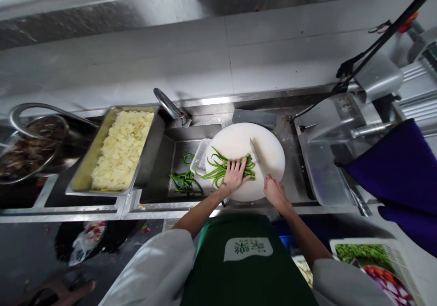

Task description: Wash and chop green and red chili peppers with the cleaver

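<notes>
My left hand (235, 175) lies flat with fingers spread on a bunch of long green chili peppers (218, 167), pressing them to a round white cutting board (235, 137). My right hand (275, 191) is closed round the handle of a kitchen knife (255, 152). The blade points away from me, just right of the peppers and apart from them. More green chili peppers (186, 181) lie in the sink (155, 178) to the left. A white perforated basket (200, 155) sits partly under the board's left edge.
A deep metal pan (159, 133) of pale sliced vegetable stands left of the sink, near a curved faucet (170, 105). A slicing machine (327, 146) with a purple cloth (396, 174) is at the right. Vegetable containers (392, 251) and a waste bin (64, 244) are below the counter.
</notes>
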A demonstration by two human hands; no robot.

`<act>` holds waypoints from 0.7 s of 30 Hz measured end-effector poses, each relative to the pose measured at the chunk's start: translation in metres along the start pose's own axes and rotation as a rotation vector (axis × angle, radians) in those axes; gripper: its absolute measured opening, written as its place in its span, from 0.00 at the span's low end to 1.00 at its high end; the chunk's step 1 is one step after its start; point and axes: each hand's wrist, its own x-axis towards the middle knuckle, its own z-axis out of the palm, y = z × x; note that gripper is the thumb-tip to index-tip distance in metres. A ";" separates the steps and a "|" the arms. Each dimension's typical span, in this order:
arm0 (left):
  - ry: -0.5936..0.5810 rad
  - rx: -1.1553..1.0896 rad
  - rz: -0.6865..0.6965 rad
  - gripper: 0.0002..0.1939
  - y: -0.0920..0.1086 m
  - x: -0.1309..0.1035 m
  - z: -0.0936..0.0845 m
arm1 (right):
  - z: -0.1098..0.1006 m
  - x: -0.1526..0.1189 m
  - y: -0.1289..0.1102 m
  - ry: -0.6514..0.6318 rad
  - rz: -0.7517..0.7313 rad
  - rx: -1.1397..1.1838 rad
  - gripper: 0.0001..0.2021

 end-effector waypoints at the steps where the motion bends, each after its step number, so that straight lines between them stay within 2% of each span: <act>1: 0.016 -0.034 -0.009 0.42 -0.002 0.000 0.000 | 0.001 -0.001 -0.002 -0.001 -0.015 -0.018 0.16; 4: 0.056 -0.101 -0.054 0.33 -0.004 0.001 0.003 | 0.003 -0.002 -0.006 -0.018 -0.044 -0.046 0.17; 9: 0.095 -0.117 -0.041 0.19 -0.005 0.004 0.013 | 0.001 0.003 -0.008 -0.037 0.029 0.041 0.17; 15: 0.089 -0.148 -0.003 0.14 -0.008 0.010 0.016 | 0.000 0.004 -0.016 -0.051 0.022 0.045 0.16; 21: 0.068 -0.162 0.010 0.14 -0.009 0.013 0.011 | -0.011 -0.011 -0.014 -0.040 0.037 -0.028 0.16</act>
